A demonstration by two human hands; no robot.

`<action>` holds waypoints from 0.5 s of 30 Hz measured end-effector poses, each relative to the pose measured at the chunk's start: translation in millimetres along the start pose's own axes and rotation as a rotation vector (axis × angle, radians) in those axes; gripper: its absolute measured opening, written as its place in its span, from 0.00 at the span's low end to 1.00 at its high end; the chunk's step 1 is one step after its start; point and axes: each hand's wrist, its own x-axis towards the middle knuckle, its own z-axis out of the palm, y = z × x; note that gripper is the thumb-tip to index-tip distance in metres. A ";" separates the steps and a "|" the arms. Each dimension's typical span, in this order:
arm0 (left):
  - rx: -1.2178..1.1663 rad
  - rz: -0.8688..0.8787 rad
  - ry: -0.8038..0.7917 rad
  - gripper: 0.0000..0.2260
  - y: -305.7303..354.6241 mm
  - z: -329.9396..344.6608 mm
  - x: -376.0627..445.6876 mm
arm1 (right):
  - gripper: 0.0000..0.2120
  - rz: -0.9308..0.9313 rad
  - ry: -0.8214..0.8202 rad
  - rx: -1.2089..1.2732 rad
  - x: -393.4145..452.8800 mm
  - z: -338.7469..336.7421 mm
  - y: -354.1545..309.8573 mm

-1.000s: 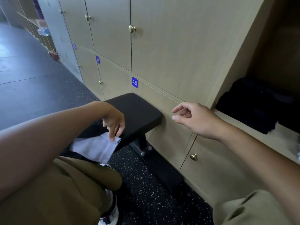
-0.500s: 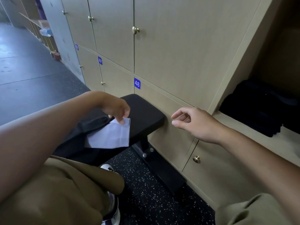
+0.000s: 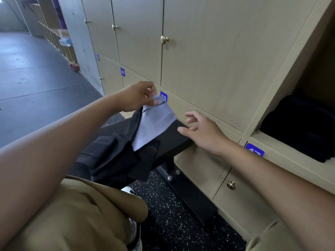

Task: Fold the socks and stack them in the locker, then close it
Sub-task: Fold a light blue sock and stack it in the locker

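Observation:
My left hand pinches the top edge of a pale grey-blue sock and holds it up above the black bench. The sock hangs down over dark socks piled on the bench. My right hand hovers just right of the hanging sock with fingers spread, holding nothing. The open locker is at the right, with a stack of folded dark socks on its shelf.
Closed beige locker doors with brass knobs and blue number tags fill the wall behind the bench. A lower door with a knob sits under the open locker. Speckled dark floor lies below; my tan-clad knee is at bottom left.
My left hand has lifted the pale sock up off the bench and toward the lockers. My right hand has moved left, closer to the sock, and opened its fingers.

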 end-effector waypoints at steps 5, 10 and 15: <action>-0.029 0.053 0.069 0.08 -0.3 -1.0 0.7 | 0.23 -0.041 0.012 0.118 46.4 35.7 -23.0; -0.034 0.084 0.229 0.06 -2.3 -2.2 0.4 | 0.12 -0.048 0.160 0.244 70.2 48.0 -28.6; -0.128 0.111 0.437 0.06 0.7 -7.2 4.1 | 0.03 -0.081 0.331 0.442 78.8 37.4 -38.6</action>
